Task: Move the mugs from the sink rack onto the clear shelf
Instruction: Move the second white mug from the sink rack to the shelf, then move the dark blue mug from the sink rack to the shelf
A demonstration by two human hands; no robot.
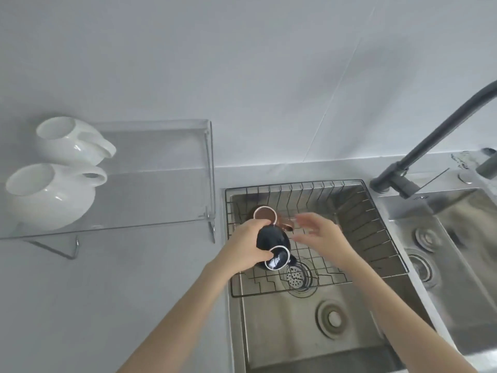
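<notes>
My left hand [246,244] grips a dark navy mug [273,247] with a white rim, tilted so its mouth faces me, over the left part of the wire sink rack [376,232]. A brown mug [265,215] stands upright in the rack just behind it. To the right of the navy mug my right hand [321,235] hovers above the rack, blurred, fingers spread and empty. Two white mugs [72,140] [48,195] sit at the left end of the clear shelf [156,170] on the counter.
A dark grey faucet [430,141] arches over the divider at the right, beside a second steel basin [462,238]. The sink drain [297,275] lies under the rack. A grey wall stands behind the shelf, and grey countertop [107,305] spreads in front of it.
</notes>
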